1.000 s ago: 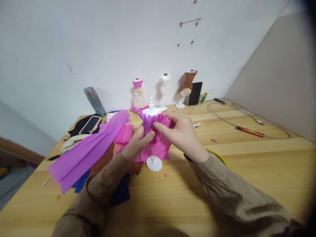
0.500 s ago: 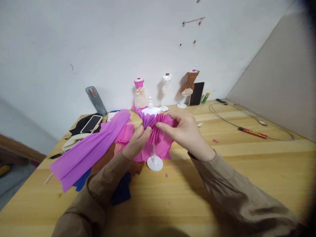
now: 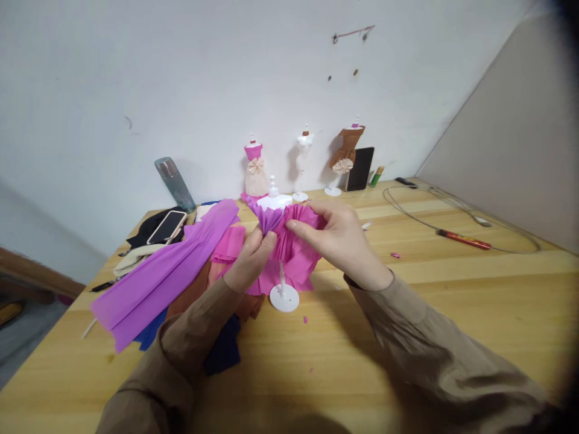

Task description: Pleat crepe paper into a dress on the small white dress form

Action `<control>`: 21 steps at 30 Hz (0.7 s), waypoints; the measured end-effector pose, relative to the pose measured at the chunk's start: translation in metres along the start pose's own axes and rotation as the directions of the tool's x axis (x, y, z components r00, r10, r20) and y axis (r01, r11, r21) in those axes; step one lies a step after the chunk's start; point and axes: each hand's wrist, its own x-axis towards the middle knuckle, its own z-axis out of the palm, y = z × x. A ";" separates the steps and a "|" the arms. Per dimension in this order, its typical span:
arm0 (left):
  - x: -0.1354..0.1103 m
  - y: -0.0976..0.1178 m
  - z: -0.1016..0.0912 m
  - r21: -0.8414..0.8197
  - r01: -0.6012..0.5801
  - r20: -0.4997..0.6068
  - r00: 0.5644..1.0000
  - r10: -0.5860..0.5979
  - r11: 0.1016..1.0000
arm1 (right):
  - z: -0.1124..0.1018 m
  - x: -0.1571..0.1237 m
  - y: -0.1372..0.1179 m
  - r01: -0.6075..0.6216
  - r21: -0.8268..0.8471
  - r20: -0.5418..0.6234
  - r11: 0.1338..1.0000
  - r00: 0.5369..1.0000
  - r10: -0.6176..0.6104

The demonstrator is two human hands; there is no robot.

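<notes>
In front of me stands a small white dress-form mannequin (image 3: 275, 201) on a round white base (image 3: 284, 298). Purple crepe paper (image 3: 270, 220) lies in gathered folds at its left side, pinched by my left hand (image 3: 252, 258). My right hand (image 3: 346, 241) grips pleated pink crepe paper (image 3: 296, 241) at the front between thumb and fingers. The two gathered papers meet at the form's chest. Pink paper hangs down behind the stand. Some right fingertips are hidden behind the folds.
Purple, pink, brown and blue paper sheets (image 3: 172, 271) pile up at the left, near a phone (image 3: 167, 226) and a bottle (image 3: 175, 184). Three more mannequins (image 3: 304, 157) line the wall, with a dark tablet (image 3: 360, 169). A red-handled tool (image 3: 464, 239) with cable lies right.
My right hand has shifted slightly, and the pink folds have spread a little to the right. My left hand keeps its pinch. The whole view has moved a touch.
</notes>
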 end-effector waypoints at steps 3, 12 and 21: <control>0.000 0.004 0.002 0.122 -0.025 -0.002 1.000 0.025 0.992 | 0.000 0.000 0.000 0.005 -0.010 -0.005 1.000 1.000 -0.005; 0.004 0.007 0.005 0.170 -0.082 0.031 0.997 0.078 0.982 | -0.002 0.002 0.006 0.006 0.081 0.056 0.997 0.998 -0.010; 0.005 0.003 -0.007 0.036 -0.024 0.178 0.984 0.017 0.999 | -0.009 0.005 0.010 0.032 0.174 0.145 0.984 0.988 -0.058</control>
